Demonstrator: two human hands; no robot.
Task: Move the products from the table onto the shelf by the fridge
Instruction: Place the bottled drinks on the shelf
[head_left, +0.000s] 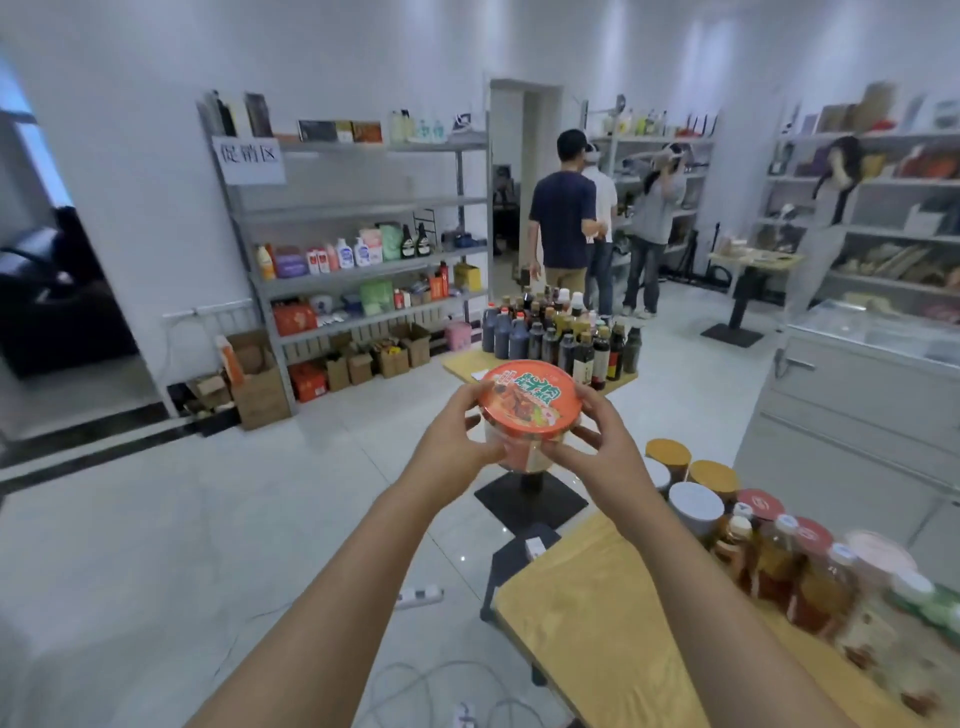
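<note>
I hold an orange-lidded instant noodle bowl (524, 408) out in front of me at chest height, above the floor. My left hand (454, 439) grips its left side, and my right hand (597, 447) grips its right side and underside. The wooden table (587, 618) is at my lower right, with several jars and oil bottles (769, 551) along its far side. A grey metal shelf (358, 260) with several products stands against the far wall to the left. No fridge can be made out for certain.
A second table (462, 366) crowded with dark sauce bottles stands straight ahead. Three people stand beyond it near a doorway. A glass-topped counter (852, 374) is on the right. Cardboard boxes sit under the shelf. A power strip (418, 595) and cables lie on the floor.
</note>
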